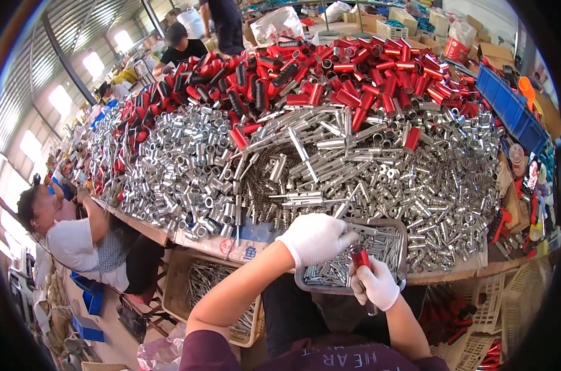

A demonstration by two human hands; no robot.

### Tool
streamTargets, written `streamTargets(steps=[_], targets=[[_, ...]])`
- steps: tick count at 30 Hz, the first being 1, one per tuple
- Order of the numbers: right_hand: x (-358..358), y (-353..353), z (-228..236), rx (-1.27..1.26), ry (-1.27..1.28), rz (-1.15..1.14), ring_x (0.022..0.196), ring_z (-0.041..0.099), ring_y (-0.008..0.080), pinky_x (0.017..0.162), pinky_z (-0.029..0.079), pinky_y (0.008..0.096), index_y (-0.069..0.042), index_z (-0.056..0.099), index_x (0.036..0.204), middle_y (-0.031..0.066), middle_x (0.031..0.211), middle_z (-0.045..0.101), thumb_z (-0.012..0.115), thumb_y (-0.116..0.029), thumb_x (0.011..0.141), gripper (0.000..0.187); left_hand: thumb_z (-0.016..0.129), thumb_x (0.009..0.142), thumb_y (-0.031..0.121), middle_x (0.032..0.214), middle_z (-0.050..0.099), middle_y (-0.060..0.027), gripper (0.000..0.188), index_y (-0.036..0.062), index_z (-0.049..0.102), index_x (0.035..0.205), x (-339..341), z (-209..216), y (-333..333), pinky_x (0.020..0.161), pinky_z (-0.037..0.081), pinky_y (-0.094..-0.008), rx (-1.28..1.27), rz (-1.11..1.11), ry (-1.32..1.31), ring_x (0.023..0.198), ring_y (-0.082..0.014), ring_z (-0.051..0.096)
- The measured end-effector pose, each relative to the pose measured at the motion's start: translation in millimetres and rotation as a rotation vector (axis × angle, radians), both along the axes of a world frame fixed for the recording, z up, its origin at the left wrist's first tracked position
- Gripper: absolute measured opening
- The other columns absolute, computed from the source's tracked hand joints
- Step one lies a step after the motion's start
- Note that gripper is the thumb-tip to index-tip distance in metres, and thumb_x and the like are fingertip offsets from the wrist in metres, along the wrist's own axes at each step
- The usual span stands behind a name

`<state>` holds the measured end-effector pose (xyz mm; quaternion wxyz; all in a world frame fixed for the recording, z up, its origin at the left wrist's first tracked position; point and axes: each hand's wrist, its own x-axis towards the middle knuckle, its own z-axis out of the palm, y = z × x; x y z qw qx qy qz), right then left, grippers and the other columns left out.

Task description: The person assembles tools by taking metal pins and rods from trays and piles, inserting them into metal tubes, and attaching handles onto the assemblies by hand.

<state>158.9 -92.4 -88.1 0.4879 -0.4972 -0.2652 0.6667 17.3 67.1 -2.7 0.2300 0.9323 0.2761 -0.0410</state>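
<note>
The red tube (361, 258) stands upright over the metal tray (402, 235) at the table's near edge, gripped in my right hand (377, 285). My left hand (316, 238) curls around its top, above silver pins (379, 244).

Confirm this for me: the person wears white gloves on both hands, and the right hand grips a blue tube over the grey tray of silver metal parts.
Not quite. The tube in the right hand is red, not blue, as the head view shows. The rest stands: both hands are in white gloves, and the left hand and right hand work over the grey tray of silver metal parts.
</note>
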Motion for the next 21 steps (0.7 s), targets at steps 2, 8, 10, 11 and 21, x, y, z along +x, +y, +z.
streamTargets(steps=[2, 8, 10, 11, 21], targets=[[-1, 2, -1, -0.001, -0.027, 0.036, 0.043, 0.043, 0.0107, 0.041, 0.037, 0.0270, -0.001, 0.052, 0.095, 0.0029, 0.060, 0.048, 0.052, -0.016, 0.092, 0.016, 0.056, 0.093, 0.038, 0.075, 0.065, -0.0214, 0.031, 0.0099, 0.063, 0.104, 0, 3, 0, 0.069, 0.052, -0.0496, -0.069, -0.124, -0.088, 0.075, -0.0417, 0.066], [8, 3, 1, -0.064, 0.069, 0.036, 0.047, 0.045, 0.0105, 0.044, 0.038, 0.0265, -0.001, 0.053, 0.098, 0.0035, 0.063, 0.050, 0.051, -0.013, 0.091, 0.014, 0.061, 0.090, 0.033, 0.099, 0.067, -0.0190, 0.038, 0.0096, 0.060, 0.120, 24, 36, 58, 0.087, 0.051, -0.0428, -0.427, -0.273, -0.133, 0.094, -0.0363, 0.065], [11, 3, -2, -0.050, 0.066, 0.033, 0.047, 0.045, 0.0103, 0.044, 0.038, 0.0261, 0.000, 0.053, 0.098, 0.0036, 0.063, 0.050, 0.051, -0.012, 0.090, 0.014, 0.063, 0.090, 0.034, 0.114, 0.065, -0.0193, 0.042, 0.0050, 0.062, 0.120, 46, 34, 122, 0.093, 0.049, -0.0407, 0.040, 0.020, -0.344, 0.108, -0.0333, 0.063], [9, 3, -2, -0.033, 0.064, 0.054, 0.048, 0.045, 0.0102, 0.045, 0.038, 0.0258, 0.001, 0.053, 0.099, 0.0037, 0.063, 0.050, 0.050, -0.011, 0.090, 0.015, 0.063, 0.090, 0.034, 0.118, 0.064, -0.0196, 0.043, 0.0037, 0.062, 0.120, 45, 16, 167, 0.094, 0.048, -0.0395, 0.201, 0.268, -0.537, 0.111, -0.0323, 0.062], [11, 2, 2, -0.079, 0.043, 0.104, 0.048, 0.049, 0.0134, 0.044, 0.040, 0.0279, 0.002, 0.054, 0.093, 0.0084, 0.064, 0.055, 0.048, -0.006, 0.085, 0.013, 0.064, 0.085, 0.036, 0.119, 0.064, -0.0278, 0.071, 0.0013, 0.037, 0.141, 19, -56, 355, 0.096, 0.049, -0.0462, 0.394, 1.099, -0.474, 0.109, -0.0410, 0.064]])
